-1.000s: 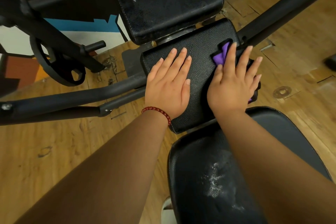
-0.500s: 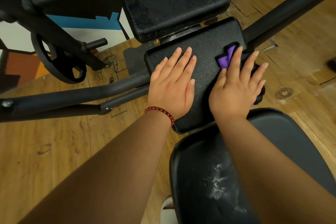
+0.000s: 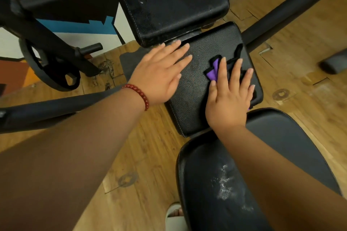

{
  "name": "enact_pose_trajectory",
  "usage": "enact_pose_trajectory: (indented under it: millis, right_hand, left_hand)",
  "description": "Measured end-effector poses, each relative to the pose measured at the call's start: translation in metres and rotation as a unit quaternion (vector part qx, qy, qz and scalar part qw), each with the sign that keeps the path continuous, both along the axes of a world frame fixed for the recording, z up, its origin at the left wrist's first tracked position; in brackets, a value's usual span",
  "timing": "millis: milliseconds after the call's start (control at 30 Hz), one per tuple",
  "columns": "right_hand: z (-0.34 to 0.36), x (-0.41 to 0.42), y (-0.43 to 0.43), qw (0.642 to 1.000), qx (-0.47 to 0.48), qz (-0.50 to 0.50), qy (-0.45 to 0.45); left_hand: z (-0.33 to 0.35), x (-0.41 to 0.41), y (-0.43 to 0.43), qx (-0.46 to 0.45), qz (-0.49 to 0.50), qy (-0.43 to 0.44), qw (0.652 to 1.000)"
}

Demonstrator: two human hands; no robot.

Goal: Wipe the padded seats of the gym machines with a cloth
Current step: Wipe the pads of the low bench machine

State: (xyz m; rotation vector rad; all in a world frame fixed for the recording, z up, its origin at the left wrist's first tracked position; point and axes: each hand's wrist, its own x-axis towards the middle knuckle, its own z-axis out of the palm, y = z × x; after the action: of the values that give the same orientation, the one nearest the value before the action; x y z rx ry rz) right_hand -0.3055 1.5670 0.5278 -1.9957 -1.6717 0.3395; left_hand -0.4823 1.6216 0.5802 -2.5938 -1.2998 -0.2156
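A black padded seat lies in the middle of the view. On its right half my right hand presses a purple and black cloth flat, fingers straight and spread. My left hand rests flat over the seat's left edge, fingers straight and a little blurred, a red bead bracelet on the wrist. A black back pad rises behind the seat. A second black pad with a whitish smear sits nearest to me, under my right forearm.
Black frame bars run left and up to the right across the wooden floor. A weight plate hangs on a peg at the left. A foot in a white sandal shows at the bottom.
My left hand has slid left and toward the back of the seat, partly off its edge. My right hand with the cloth has drawn back slightly. The camera has shifted.
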Motion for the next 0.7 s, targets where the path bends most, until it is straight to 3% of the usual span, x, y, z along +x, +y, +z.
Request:
enact_pose_trajectory:
  millis: [133,367,700]
  right_hand:
    - [-0.013,-0.025,-0.035,0.998,-0.005,0.054,-0.030]
    - [0.011,-0.030,0.011,1.000,-0.017,0.013,-0.004]
    - [-0.019,-0.028,-0.035,0.992,0.047,0.087,-0.077]
  left_hand:
    - [-0.002,-0.014,0.009,0.008,-0.049,0.082,0.995]
    - [-0.009,-0.012,0.010,0.041,-0.053,0.052,0.996]
    - [-0.014,-0.014,0.013,0.052,-0.075,0.006,0.996]
